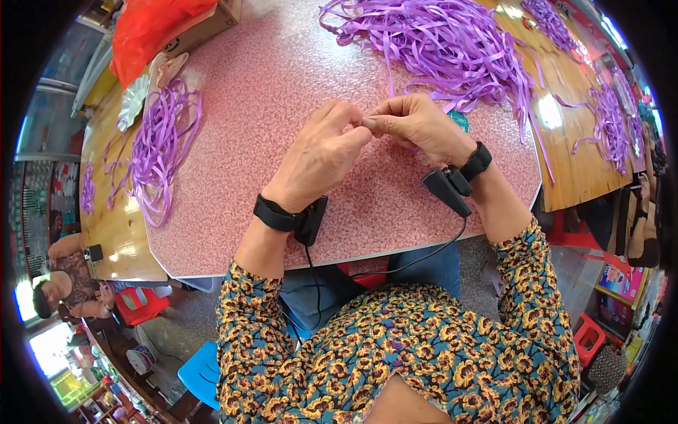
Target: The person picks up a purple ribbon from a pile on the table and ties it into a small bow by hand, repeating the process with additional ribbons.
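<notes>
My left hand and my right hand meet fingertip to fingertip above the pink speckled table. Their fingers are pinched together at the middle on something too small to make out. A black band with a small black device sits on each wrist, and a cable runs down from them. A large heap of purple ribbon strips lies just beyond my right hand. A smaller bundle of purple ribbon strips lies to the left of my left hand.
A wooden table to the right carries more purple ribbon. A red plastic bag and a cardboard box sit at the far left corner. Another person sits at the lower left. Red and blue stools stand on the floor.
</notes>
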A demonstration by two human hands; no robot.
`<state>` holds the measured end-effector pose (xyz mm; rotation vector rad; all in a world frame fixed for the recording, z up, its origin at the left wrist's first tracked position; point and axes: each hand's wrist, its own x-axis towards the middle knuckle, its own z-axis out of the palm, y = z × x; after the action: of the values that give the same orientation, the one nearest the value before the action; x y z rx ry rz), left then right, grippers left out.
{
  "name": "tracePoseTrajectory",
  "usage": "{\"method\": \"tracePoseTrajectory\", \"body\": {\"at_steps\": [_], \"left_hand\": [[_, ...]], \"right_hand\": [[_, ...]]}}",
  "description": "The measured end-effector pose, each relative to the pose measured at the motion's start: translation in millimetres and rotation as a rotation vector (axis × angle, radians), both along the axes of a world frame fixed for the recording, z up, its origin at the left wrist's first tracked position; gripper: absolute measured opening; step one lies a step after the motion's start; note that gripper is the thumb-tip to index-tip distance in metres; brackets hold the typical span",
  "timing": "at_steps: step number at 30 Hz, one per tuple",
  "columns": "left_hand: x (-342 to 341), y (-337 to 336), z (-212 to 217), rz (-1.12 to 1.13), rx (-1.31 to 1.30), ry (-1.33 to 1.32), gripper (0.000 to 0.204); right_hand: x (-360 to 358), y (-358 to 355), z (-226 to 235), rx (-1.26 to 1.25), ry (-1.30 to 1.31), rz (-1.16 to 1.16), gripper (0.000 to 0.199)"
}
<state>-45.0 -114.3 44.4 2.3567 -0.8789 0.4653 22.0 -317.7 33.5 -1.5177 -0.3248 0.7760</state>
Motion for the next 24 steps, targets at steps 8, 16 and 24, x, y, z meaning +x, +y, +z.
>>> {"method": "tracePoseTrajectory", "body": {"at_steps": [8,16,24], "left_hand": [[-4,-5,1,0.003,-0.300,0.053,0.013],[3,-1,-5,0.013,-0.312,0.042,0.015],[4,-2,-6,0.022,-0.293,0.036,0.017]], "right_hand": [[1,-4,4,0.106,-0.047,0.004,0.018],[0,-4,2,0.165,0.143,0.042,0.020],[-8,2,6,0.103,-0.114,-0.029,0.021]]}}
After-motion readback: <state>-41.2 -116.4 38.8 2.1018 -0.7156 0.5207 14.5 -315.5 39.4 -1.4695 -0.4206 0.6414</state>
